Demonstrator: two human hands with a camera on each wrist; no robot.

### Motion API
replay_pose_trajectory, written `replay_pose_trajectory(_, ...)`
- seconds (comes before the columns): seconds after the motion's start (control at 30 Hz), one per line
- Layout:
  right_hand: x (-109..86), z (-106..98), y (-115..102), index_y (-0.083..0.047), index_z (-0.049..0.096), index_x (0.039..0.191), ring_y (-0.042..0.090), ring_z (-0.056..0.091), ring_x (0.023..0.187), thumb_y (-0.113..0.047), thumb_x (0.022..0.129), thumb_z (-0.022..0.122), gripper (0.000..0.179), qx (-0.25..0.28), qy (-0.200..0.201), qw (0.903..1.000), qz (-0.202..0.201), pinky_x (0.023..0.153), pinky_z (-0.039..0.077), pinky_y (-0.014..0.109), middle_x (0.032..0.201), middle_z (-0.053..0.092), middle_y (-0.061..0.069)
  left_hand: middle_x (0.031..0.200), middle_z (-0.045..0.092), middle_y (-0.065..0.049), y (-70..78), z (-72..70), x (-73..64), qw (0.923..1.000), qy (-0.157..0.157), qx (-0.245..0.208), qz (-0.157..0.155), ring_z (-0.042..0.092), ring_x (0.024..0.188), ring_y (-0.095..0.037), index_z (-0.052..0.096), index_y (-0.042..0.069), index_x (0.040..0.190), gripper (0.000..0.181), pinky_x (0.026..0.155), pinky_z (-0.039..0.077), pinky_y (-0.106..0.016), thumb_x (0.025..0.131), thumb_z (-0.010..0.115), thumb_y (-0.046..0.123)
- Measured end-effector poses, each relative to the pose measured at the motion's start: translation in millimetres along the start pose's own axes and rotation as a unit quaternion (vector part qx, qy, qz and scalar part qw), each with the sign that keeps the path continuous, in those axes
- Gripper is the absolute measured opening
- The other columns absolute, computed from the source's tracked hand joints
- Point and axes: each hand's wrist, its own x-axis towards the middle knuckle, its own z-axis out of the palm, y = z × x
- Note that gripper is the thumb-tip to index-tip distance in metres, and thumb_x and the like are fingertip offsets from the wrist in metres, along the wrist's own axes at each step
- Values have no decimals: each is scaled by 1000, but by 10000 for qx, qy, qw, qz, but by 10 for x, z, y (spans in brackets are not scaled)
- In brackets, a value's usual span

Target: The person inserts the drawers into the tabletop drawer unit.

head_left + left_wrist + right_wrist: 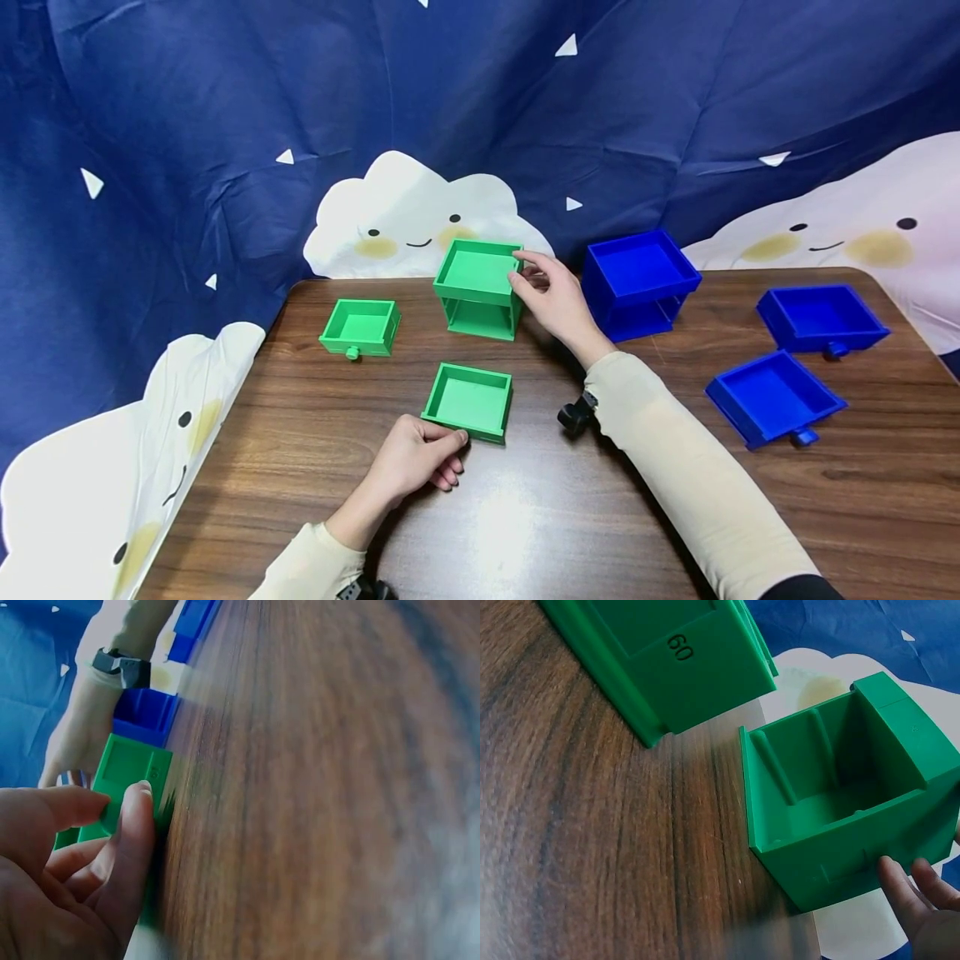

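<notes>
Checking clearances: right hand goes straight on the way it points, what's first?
The green cabinet, at its right side. The right hand appears to be touching it there, though exact contact depth is unclear.

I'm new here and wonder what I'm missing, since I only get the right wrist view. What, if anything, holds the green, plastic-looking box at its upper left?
Observer: The person's bare left hand; its fingers grip that green, open-topped drawer at the near side.
Visitor: Are there more green pieces that I can't see?
Observer: Yes, in the head view another green, rectangular, plastic-looking drawer sits left of the green, open-fronted cabinet.
Visitor: Is there a matching cabinet in another colour?
Observer: Yes, the head view shows a blue, plastic-looking, open-fronted cabinet right of the green one.
</notes>
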Motion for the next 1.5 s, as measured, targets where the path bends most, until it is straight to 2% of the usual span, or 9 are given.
replay_pose_trajectory(0.17,-8,17,29,-10,64,148,39,71,120,-27,106,69,46,-10,-6,10000,-18,108,56,51,133,67,21,64,71,-3,-14,21,11,9998,138,-159,-43,67,51,-8,78,-15,98,28,52,60,-26,102,68,10)
replay_pose_trajectory(0.8,-23,33,50,-13,66,148,38,70,125,-30,105,70,46,144,145,9998,33,110,56,50,136,66,20,65,72,-5,31,50,28,9967,484,-649,-54,68,52,-7,75,-20,103,26,53,60,-24,102,67,5)
replay_pose_trajectory(1.2,-36,31,40,-15,67,147,37,70,127,-31,105,70,45,219,163,9996,114,111,56,49,138,67,19,66,74,-7,17,70,64,9947,717,-734,-46,70,52,-9,76,-19,102,23,55,62,-27,101,66,2)
replay_pose_trajectory(1.5,-49,26,16,-16,66,149,36,69,129,-32,106,69,46,213,147,9995,178,113,55,48,141,67,18,68,75,-10,46,55,107,9937,852,-723,23,70,54,-9,76,-18,108,24,56,63,-27,101,67,3)
